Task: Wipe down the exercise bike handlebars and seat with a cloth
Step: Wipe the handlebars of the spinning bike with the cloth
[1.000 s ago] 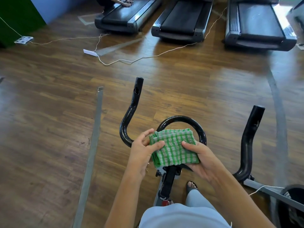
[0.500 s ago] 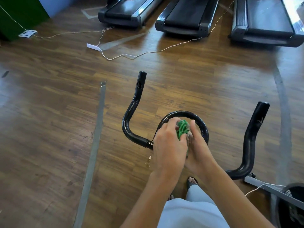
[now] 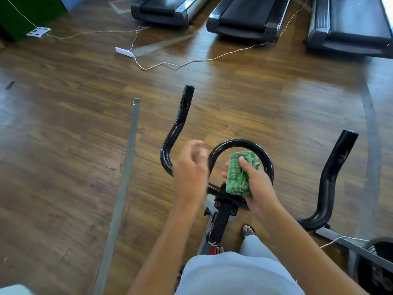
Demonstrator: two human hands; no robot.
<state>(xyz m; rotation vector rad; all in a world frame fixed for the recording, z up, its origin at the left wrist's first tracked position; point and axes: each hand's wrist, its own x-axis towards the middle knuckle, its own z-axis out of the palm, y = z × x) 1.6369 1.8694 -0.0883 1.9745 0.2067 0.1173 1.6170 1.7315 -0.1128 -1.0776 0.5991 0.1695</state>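
Note:
The black handlebars (image 3: pixel 177 128) of the exercise bike stand right in front of me, with a left horn, a right horn (image 3: pixel 333 167) and a round centre loop (image 3: pixel 240 143). A green checked cloth (image 3: pixel 237 177) is bunched in my right hand (image 3: pixel 255 182), inside the loop and just above the bar clamp. My left hand (image 3: pixel 191 165) hovers blurred between the left horn and the loop, fingers loosely curled, holding nothing. The seat is out of view.
The bike's stem (image 3: pixel 221 222) drops down between my legs. Three treadmills (image 3: pixel 244 15) line the far side. White cables (image 3: pixel 170 64) and a power strip (image 3: pixel 123 51) lie on the wooden floor. A grey tape strip (image 3: pixel 125 177) runs at left, and a flywheel (image 3: pixel 380 267) sits low at right.
The cloth went from flat between both hands to bunched. My left hand has let go and moved left, while my right hand alone keeps the cloth inside the loop.

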